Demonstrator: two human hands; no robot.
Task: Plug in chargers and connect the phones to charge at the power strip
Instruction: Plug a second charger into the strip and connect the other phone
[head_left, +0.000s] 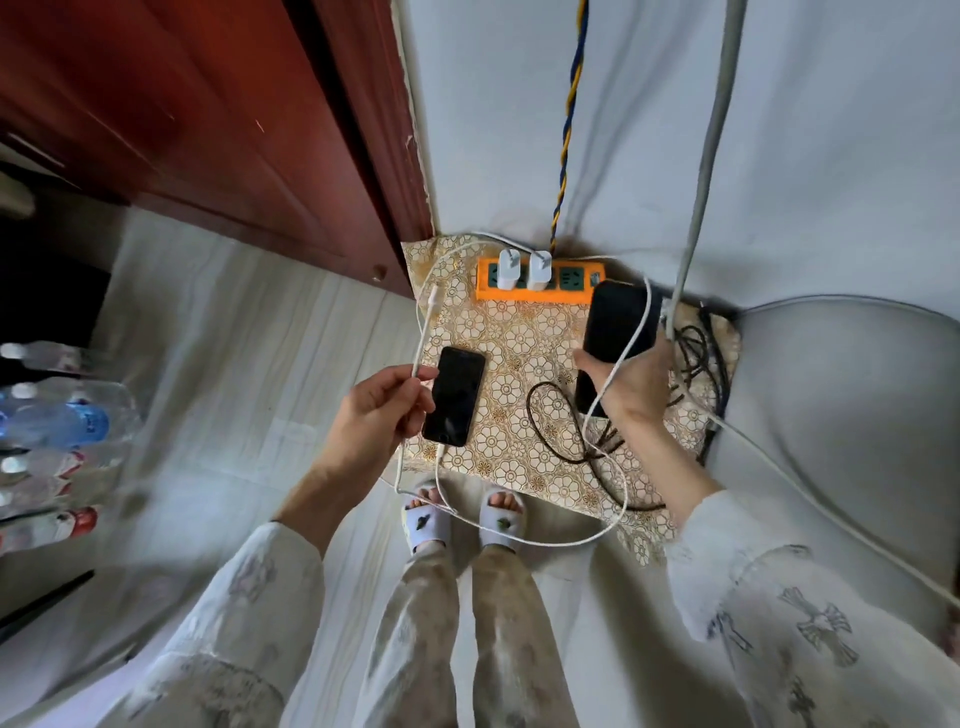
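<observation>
Two chargers (522, 268) sit in the power strip (537, 280). L hand (376, 413) pinches a white cable (423, 332) left of the strip. R hand (631, 384) clamps a dark phone (618, 322) just below the strip's right end.

Hidden and cut off
Lower end of phone (618, 332) behind right hand (631, 384); bottles (57, 421) blurred, cropped at left edge.

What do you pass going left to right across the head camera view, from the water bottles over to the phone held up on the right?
Water bottles → left hand pinching a white cable → phone lying on the patterned mat → black cable loop → right hand holding the second phone.
</observation>
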